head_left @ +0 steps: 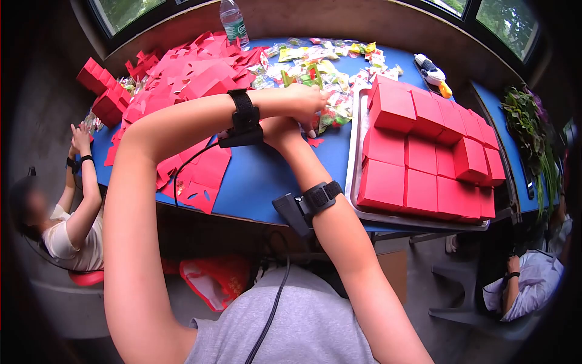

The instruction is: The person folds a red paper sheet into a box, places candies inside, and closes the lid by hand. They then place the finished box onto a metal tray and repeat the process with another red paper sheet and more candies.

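My left hand is over the near edge of a pile of wrapped candies, its fingers curled downward around something I cannot make out. Just below and partly behind the left wrist is my right hand, whose fingers are mostly hidden. Green wrappers show beside the left hand. A small red scrap lies on the blue table near both hands. Flat red paper pieces are heaped to the left. On the right, a metal tray holds several closed red boxes, some stacked on others.
A water bottle stands at the back, and a white and yellow object lies behind the tray. Assembled red boxes sit far left, near a co-worker's hands. Another person sits at right, near a table with plants.
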